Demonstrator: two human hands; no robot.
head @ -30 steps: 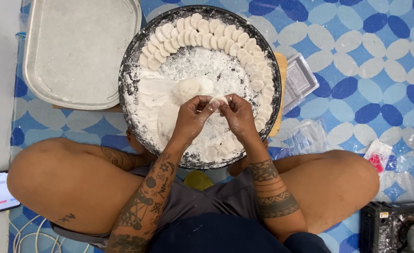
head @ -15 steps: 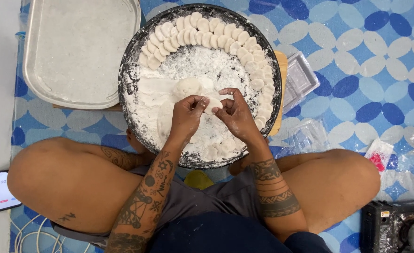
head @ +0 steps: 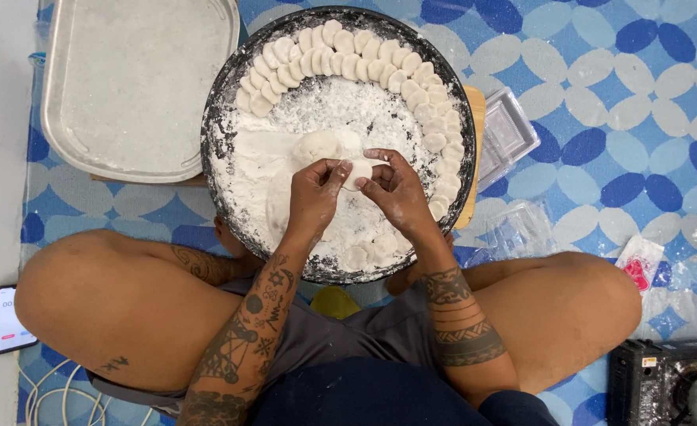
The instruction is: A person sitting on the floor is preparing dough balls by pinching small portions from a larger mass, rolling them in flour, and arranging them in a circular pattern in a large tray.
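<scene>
My left hand (head: 314, 195) and my right hand (head: 396, 189) pinch one small white dough piece (head: 357, 171) between their fingertips, over the middle of a round dark pan (head: 221, 110) dusted with flour. A larger lump of dough (head: 317, 145) lies in the flour just beyond my left hand. Several flattened dough pieces (head: 348, 55) line the pan's far and right rim in an overlapping arc. A few more dough pieces (head: 364, 252) sit near the pan's near edge, below my right wrist.
A floured rectangular metal tray (head: 139, 79) lies left of the pan. A clear plastic lid (head: 508, 134) and plastic bags (head: 522, 233) are on the patterned mat at right. A phone (head: 9, 319) and cables sit at lower left, a black appliance (head: 664, 383) at lower right.
Both hands have drifted slightly toward the pan's middle while working the same small dough piece; fingers have shifted around it.
</scene>
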